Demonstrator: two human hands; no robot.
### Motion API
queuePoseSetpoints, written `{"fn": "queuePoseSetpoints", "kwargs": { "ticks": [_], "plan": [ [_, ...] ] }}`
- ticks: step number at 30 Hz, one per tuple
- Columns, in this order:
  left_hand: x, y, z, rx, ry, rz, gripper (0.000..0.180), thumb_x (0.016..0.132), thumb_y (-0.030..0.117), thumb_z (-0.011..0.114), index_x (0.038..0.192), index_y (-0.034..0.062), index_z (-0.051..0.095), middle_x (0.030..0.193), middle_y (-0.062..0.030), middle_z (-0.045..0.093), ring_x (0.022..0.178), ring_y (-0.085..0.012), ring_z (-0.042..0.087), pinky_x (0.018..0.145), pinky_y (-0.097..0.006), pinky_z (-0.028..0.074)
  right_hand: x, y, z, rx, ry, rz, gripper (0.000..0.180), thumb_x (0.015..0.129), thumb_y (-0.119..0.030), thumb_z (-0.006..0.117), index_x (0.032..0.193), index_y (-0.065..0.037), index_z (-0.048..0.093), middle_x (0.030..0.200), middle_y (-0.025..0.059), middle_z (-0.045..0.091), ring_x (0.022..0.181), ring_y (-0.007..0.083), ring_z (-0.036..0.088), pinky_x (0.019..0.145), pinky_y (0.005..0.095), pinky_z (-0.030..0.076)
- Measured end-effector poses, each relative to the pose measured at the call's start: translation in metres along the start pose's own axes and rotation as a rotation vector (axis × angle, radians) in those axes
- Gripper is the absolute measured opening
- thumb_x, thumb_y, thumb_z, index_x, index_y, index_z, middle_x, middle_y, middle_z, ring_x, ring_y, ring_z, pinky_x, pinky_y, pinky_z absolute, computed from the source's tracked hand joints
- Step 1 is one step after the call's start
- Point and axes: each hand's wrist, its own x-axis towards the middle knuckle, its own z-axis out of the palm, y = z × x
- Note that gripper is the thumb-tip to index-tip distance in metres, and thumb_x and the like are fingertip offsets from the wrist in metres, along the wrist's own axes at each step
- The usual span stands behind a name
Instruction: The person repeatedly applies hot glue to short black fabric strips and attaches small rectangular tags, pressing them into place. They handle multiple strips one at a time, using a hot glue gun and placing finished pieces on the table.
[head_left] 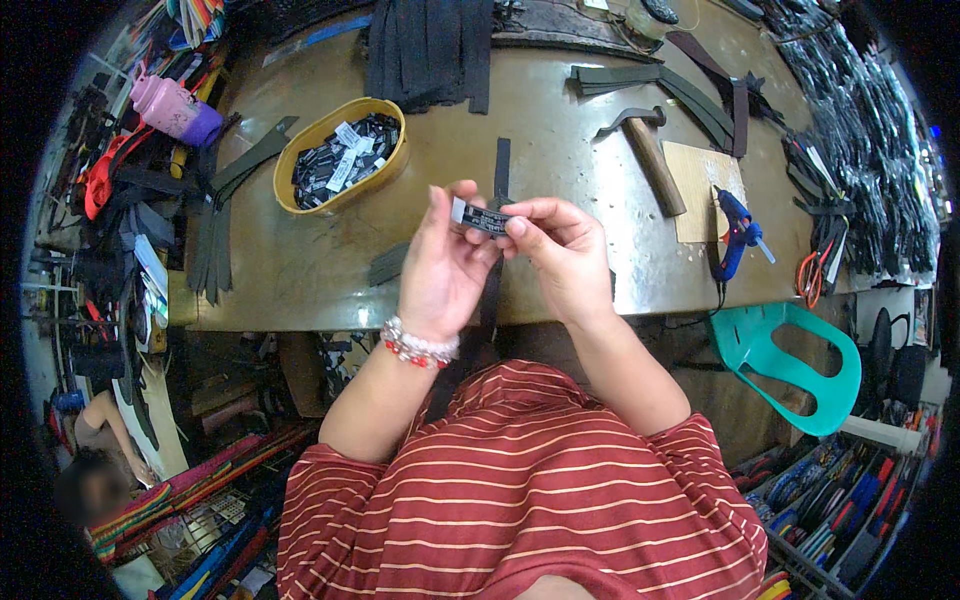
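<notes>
Label (pixel 480 217), black with pale print and white left end, over the bench (pixel 330 270) near its front edge; my right hand (pixel 566 252) clamps its right end between thumb and forefinger; my left hand (pixel 440 272) backs it, grip unclear.

label (pixel 482 217): black, white end | tub (pixel 284 175): yellow | shirt (pixel 560 460): maroon, cream-striped | glue gun (pixel 738 230): blue | chair (pixel 738 335): teal

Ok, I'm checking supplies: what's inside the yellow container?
The yellow container holds heaped small black labels, with some white pieces on top; whatever lies beneath is covered.
</notes>
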Motion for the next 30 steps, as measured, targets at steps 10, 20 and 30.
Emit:
{"fn": "queuePoseSetpoints", "kwargs": {
  "ticks": [10, 20, 30],
  "plan": [
    [-0.019, 0.015, -0.001, 0.682, -0.228, 0.220, 0.024, 0.084, -0.004, 0.066, 0.109, -0.0024, 0.064, 0.102, -0.0088, 0.067, 0.093, -0.0132, 0.064, 0.081, -0.025, 0.052, -0.019, -0.021, 0.004, -0.289, 0.015, -0.105, 0.011, 0.086, 0.000, 0.066, 0.097, 0.003, 0.066, 0.090, 0.0086, 0.068, 0.082, 0.0109, 0.063, 0.073, 0.0243, 0.052],
    [-0.027, 0.015, 0.011, 0.751, -0.139, 0.278, 0.022, 0.086, -0.005, 0.064, 0.108, -0.0023, 0.065, 0.097, -0.0060, 0.067, 0.087, -0.0104, 0.065, 0.075, -0.021, 0.051, -0.029, -0.036, 0.001, -0.138, -0.065, 0.009, 0.015, 0.086, 0.000, 0.066, 0.100, 0.004, 0.066, 0.097, 0.0085, 0.068, 0.088, 0.0112, 0.063, 0.080, 0.0251, 0.051],
    [-0.030, 0.009, 0.010, 0.708, -0.111, 0.188, 0.019, 0.087, -0.001, 0.064, 0.106, -0.0025, 0.065, 0.095, -0.0059, 0.067, 0.082, -0.0089, 0.063, 0.073, -0.021, 0.051, -0.031, -0.030, -0.001, -0.222, -0.008, 0.002, 0.012, 0.085, 0.000, 0.068, 0.096, 0.002, 0.067, 0.092, 0.0066, 0.069, 0.082, 0.0094, 0.063, 0.075, 0.0241, 0.051]
  ]
}}
